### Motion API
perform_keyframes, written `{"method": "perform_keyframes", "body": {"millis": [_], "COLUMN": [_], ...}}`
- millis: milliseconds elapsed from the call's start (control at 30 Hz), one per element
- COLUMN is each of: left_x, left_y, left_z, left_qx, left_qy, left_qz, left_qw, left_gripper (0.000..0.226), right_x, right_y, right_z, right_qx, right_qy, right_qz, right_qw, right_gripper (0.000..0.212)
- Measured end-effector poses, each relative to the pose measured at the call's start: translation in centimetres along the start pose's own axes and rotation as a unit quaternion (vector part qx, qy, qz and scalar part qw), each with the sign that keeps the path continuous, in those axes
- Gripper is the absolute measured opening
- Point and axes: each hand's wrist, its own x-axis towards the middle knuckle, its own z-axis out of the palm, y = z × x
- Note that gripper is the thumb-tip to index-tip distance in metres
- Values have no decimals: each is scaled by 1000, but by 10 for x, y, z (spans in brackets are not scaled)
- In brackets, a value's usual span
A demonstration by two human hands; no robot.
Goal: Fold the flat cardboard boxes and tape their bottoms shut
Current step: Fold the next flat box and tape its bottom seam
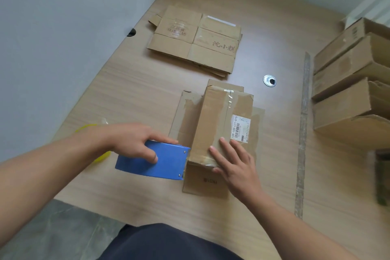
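We see the worktop (135,95) running away from us, its left edge against a pale wall (52,38) with a dark cable notch (131,32) cut into that edge and the near edge just ahead of the person's lap. Free wood shows left of the box (213,120) and between it and the pile of flat boxes (196,42) farther back. On the right a stack of made-up boxes (348,91) crowds the edge, with a grey strip (304,133) running lengthwise between it and the box. A round metal grommet (269,80) sits just beyond the box's far right corner. The box lies mid-worktop, near side, flaps spread flat around it and clear tape along the top seam. Its white label (240,126) has a barcode and reads 159-159-L11-010. The top flat box is printed 沈小糕; the print on its left panel and on the box's near flap is too blurred for us to read. The left hand (130,141) has its grip closed round the blue tape dispenser (156,162), fingers over the top and thumb on the side, the dispenser's front end touching the box's near left corner. A yellow object (101,156) shows under that wrist; we cannot tell what it is. The right hand (234,162) has its grip spread open, fingers straight, pressing flat on the box top at the near end, just below the label.
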Motion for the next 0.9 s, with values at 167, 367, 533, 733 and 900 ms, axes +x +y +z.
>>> {"method": "perform_keyframes", "body": {"millis": [167, 367, 533, 733, 900], "left_x": [-7, 18, 46, 57, 52], "left_y": [-19, -24, -12, 5, 27], "left_z": [-18, -20, -12, -2, 11], "left_qx": [-2, 31, 97, 162, 211], "left_qy": [-6, 4, 18, 57, 105], "left_qz": [-16, -56, -70, -69, -85], "left_qw": [1000, 998, 993, 983, 968], "left_gripper": [58, 59, 62, 65, 60], "right_x": [1, 4, 4, 6, 9], "right_y": [-2, -4, -3, -5, -16], "right_z": [-1, -7, -9, -12, -16], "right_qx": [-1, 11, 32, 64, 91], "right_qy": [-42, -50, -56, -89, -85], "right_qz": [17, 18, 22, 46, 88], "right_qw": [999, 999, 998, 993, 988], "right_gripper": [55, 53, 53, 56, 54]}}
